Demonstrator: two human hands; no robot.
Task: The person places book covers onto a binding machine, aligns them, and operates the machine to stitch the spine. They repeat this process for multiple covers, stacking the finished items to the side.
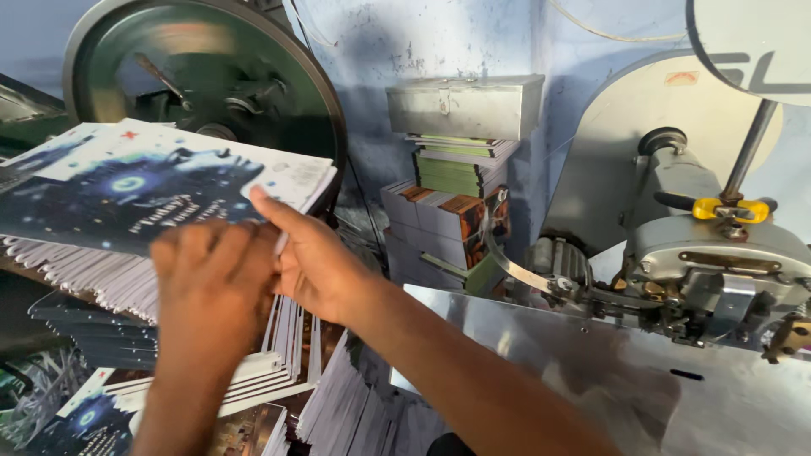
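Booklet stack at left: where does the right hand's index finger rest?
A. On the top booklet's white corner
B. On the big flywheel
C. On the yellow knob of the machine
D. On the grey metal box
A: the right hand points its index finger onto the white corner of the top booklet, away from the machine.

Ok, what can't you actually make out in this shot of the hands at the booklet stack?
Head view only:
- Left hand: its back hides its fingertips and any grip.
- Right hand: palm side hidden; forefinger lies on the top booklet.
- Flywheel: motion-blurred and cut by the top edge.
- Lower stacks: cut off by the bottom edge.
- Stitching machine: head partly cut off at right.
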